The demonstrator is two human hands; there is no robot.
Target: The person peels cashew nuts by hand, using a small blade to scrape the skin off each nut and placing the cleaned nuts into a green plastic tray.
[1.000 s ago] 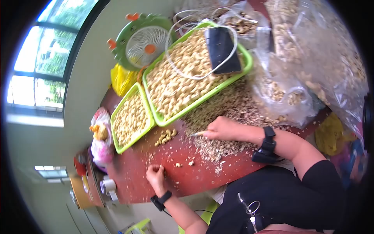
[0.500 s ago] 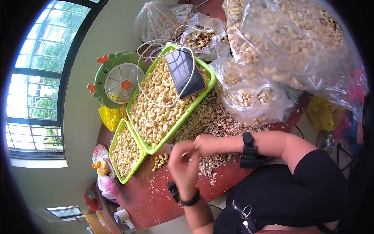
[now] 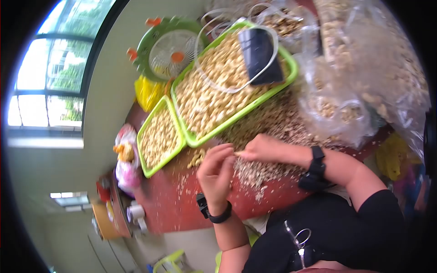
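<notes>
My left hand (image 3: pixel 215 170) is raised over the red table, its fingers curled, with the fingertips beside a small pale piece (image 3: pixel 238 154) that looks like a cashew. Facing it, my right hand (image 3: pixel 264 148) pinches this piece between thumb and fingers. Whatever lies inside the left fingers is blurred. A few loose cashews (image 3: pixel 197 158) lie on the table just left of my hands. Shell and skin scraps (image 3: pixel 259 173) are heaped under and behind them. Beyond are a large green-rimmed tray (image 3: pixel 236 122) and a smaller one (image 3: pixel 144 169), both full of cashews.
A phone (image 3: pixel 260 57) with a white cable lies on the large tray. Behind it stands a green fan (image 3: pixel 176 57). Clear bags of nuts (image 3: pixel 364 68) fill the right side. Coloured bags (image 3: pixel 127 166) sit at the left table edge, near a white cup (image 3: pixel 135 213).
The camera view has shifted, so trays, fan and bags appear higher and further right. My hands have moved slightly apart, and the pale piece now shows between them.
</notes>
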